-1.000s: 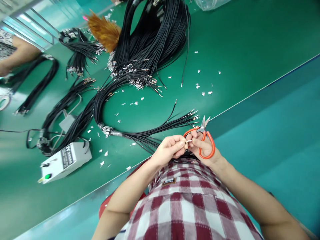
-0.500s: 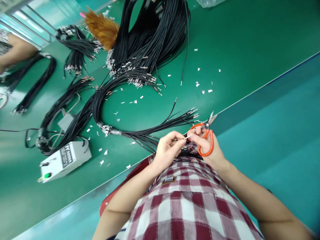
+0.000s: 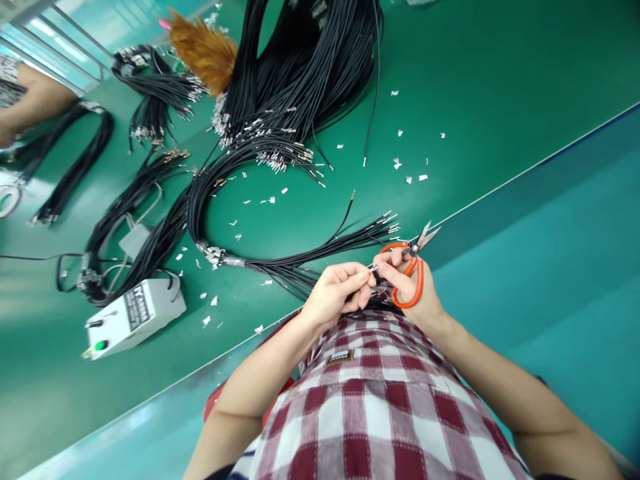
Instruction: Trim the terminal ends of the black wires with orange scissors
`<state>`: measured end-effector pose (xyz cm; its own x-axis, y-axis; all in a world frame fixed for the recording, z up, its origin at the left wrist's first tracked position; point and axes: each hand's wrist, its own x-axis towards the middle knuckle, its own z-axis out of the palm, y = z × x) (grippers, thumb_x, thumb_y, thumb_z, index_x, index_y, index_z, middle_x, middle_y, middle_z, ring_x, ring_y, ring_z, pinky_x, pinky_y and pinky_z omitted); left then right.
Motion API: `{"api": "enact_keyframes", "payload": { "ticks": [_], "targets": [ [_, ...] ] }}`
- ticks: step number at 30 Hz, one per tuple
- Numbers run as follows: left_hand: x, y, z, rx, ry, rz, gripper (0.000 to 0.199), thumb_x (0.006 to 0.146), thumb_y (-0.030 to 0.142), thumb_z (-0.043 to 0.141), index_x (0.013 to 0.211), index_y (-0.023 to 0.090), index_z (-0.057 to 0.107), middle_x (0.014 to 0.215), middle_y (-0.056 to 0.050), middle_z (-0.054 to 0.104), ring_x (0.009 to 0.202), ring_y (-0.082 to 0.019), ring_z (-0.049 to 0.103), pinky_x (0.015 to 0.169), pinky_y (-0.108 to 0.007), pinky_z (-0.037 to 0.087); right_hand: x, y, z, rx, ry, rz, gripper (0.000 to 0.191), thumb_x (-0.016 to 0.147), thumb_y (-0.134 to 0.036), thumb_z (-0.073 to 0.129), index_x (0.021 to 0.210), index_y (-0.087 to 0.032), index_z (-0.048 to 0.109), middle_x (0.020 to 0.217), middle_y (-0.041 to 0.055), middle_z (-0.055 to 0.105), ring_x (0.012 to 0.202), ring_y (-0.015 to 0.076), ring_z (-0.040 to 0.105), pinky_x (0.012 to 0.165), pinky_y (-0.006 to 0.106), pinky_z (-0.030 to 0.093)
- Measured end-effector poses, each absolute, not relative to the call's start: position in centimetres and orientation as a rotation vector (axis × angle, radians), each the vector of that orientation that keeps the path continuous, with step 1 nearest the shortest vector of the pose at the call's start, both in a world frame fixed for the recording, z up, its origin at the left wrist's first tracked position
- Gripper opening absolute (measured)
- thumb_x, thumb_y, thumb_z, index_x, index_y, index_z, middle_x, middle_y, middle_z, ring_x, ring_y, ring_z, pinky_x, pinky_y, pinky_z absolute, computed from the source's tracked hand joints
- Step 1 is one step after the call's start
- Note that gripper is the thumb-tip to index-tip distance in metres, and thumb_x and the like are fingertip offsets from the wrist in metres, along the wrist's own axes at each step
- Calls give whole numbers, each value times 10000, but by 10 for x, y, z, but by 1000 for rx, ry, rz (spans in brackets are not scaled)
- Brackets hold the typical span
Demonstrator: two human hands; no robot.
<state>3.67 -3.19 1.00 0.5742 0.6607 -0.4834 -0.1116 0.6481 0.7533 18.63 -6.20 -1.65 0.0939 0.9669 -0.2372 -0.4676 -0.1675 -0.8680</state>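
My left hand (image 3: 340, 290) pinches the end of a black cable between thumb and fingers, close to the table's front edge. Scissors with orange handles (image 3: 414, 283) hang on my right hand (image 3: 413, 287), their blades apart and pointing away from me. The thumb and forefinger of that hand meet the same cable end; the small tip between the hands is hard to make out. Beside them a taped bundle of black cables (image 3: 300, 259) spreads its stripped ends over the table. More cable ends lie against the checked apron (image 3: 360, 373) below my hands.
A large heap of black cables (image 3: 310, 73) lies at the back, with a brown feather duster (image 3: 203, 53) beside it. A white box with a green button (image 3: 137, 317) stands at left. White scraps (image 3: 397, 163) dot the green table. Another person's arm (image 3: 43, 97) shows far left.
My hands have shifted very slightly, and the left fingers have curled further around the cable end. The white tip seen between the hands earlier is now mostly covered. The view has moved a little.
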Motion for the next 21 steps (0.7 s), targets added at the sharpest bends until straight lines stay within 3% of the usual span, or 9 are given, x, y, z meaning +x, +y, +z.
{"api": "enact_keyframes", "payload": {
  "ticks": [5, 9, 12, 21],
  "targets": [
    [34, -27, 15, 688, 850, 550, 363, 790, 443, 741, 791, 101, 622, 487, 26, 539, 353, -13, 290, 368, -167, 102, 211, -61, -6, -1228, -930, 1371, 304, 785, -430, 762, 778, -228, 535, 797, 1, 629, 698, 150, 555, 688, 293, 457],
    [31, -23, 19, 649, 837, 558, 343, 790, 413, 750, 816, 96, 621, 519, 30, 524, 376, -7, 291, 401, -178, 101, 243, -69, -4, -1506, -1437, 1440, 321, 804, -484, 720, 730, -203, 585, 630, -31, 519, 567, 117, 424, 518, 248, 340],
    [30, -21, 20, 638, 816, 549, 340, 784, 404, 757, 835, 94, 625, 550, 31, 524, 390, -1, 280, 414, -180, 117, 249, -72, -3, -1641, -1744, 1398, 359, 783, -498, 730, 673, -198, 567, 594, -38, 507, 548, 111, 401, 498, 246, 289],
    [29, -20, 23, 647, 807, 500, 338, 785, 406, 750, 795, 97, 615, 502, 32, 526, 356, -2, 275, 383, -176, 98, 238, -42, 8, -1537, -1834, 1666, 468, 764, -633, 679, 621, -198, 585, 561, -40, 466, 497, 93, 364, 453, 242, 215]
  ]
}}
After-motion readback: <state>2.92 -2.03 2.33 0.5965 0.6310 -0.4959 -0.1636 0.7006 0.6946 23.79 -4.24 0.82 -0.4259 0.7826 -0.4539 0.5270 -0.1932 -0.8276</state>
